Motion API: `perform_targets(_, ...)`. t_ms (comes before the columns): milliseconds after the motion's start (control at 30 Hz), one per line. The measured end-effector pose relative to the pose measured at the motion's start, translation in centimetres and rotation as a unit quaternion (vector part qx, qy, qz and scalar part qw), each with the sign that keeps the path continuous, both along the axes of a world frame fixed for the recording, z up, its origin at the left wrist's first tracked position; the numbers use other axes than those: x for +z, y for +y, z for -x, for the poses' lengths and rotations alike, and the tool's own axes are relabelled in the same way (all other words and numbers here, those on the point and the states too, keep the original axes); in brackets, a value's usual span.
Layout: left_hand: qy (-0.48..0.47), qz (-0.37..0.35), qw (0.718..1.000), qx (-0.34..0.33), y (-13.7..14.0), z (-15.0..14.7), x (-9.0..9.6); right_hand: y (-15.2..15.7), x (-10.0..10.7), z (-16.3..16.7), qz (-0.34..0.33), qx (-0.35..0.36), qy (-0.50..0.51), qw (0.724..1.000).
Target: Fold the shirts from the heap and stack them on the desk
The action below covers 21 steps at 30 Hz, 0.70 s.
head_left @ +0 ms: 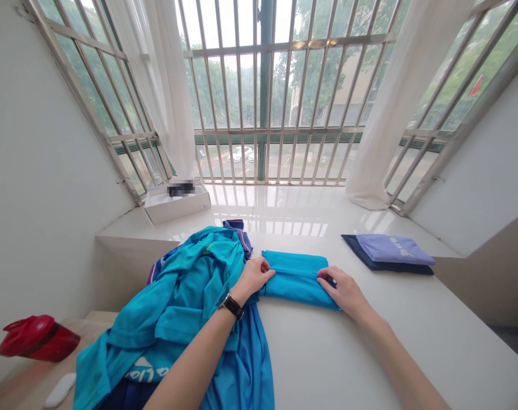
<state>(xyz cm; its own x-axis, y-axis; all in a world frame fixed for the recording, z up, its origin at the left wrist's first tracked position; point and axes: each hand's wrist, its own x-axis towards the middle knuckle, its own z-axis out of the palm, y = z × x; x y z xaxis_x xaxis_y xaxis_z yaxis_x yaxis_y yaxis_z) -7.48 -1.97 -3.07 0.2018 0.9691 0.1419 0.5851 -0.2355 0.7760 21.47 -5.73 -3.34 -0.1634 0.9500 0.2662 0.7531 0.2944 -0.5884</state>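
A bright blue shirt [296, 289], folded into a flat rectangle, lies on the white surface in front of me. My left hand [254, 278] pinches the cloth at its left end along a crosswise fold; a black-strapped watch [231, 306] is on that wrist. At the right end, the fingers of my right hand [343, 289] are closed on the same fold line. Beside my left forearm is a loose heap of clothes, with a teal shirt [186, 285] on top, a blue garment [253, 353] hanging below it and a striped navy collar [237, 226] behind.
A folded lavender garment [391, 249] rests on a folded navy one [376, 265] at the right. An open white box [177, 208] with a blurred dark item stands by the barred window [263, 136]. Low at the left are a red item [41, 339] and a white object [60, 390].
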Motion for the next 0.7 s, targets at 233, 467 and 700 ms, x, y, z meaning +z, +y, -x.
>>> perform_targets(233,0.005,0.004,1.000,0.013,0.3,0.1,-0.5,0.4,-0.4,-0.3,0.011,0.002,0.017,1.000)
perform_targets(467,0.002,0.016,1.000,-0.004,0.0,0.0,0.5,0.8,-0.8,-0.7,0.023,-0.005,0.054,0.998)
perform_targets(700,0.014,0.026,0.999,-0.028,0.3,0.9,0.6,0.7,-0.5,-0.6,0.032,0.001,0.064,0.997)
